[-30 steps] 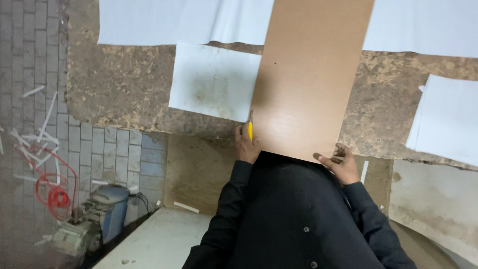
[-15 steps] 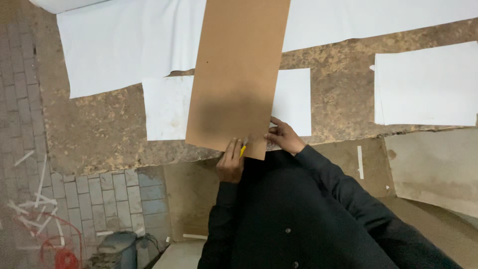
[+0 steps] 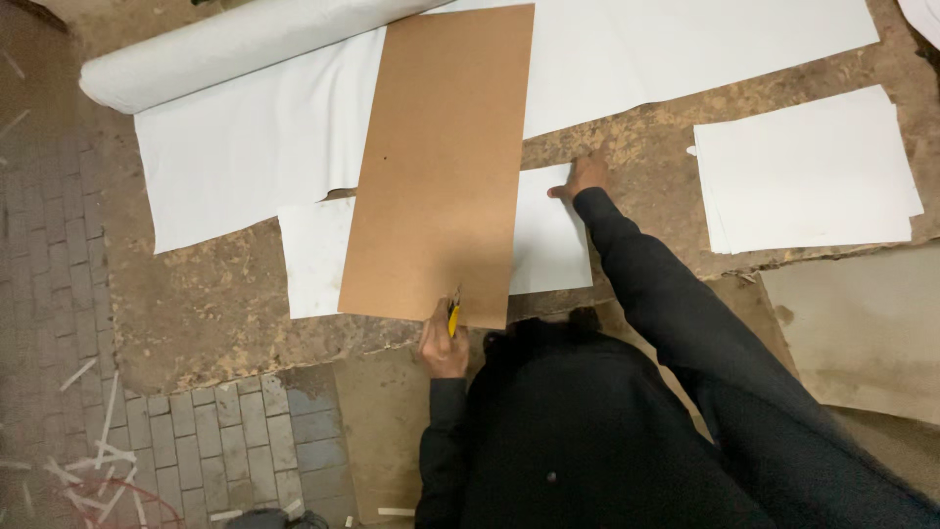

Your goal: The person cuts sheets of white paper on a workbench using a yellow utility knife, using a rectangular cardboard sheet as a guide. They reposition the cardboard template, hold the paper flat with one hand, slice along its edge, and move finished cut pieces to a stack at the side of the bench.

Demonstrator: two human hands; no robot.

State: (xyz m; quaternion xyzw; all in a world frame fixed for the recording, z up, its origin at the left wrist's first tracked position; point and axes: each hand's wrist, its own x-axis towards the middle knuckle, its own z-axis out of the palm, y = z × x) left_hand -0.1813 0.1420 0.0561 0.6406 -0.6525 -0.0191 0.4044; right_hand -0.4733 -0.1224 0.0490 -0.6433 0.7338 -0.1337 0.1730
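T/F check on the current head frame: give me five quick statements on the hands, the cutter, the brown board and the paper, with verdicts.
1. The left hand grips a yellow utility knife at the near edge of the brown board. True.
2. The right hand rests on top of the stack of white sheets at the far right. False: it presses on the white sheet that lies under the board, just beside the board's right edge.
3. The board lies over that white sheet. True.
4. The paper roll stands upright. False: it lies flat, partly unrolled.
5. The board is folded in half. False: it lies flat, unfolded.
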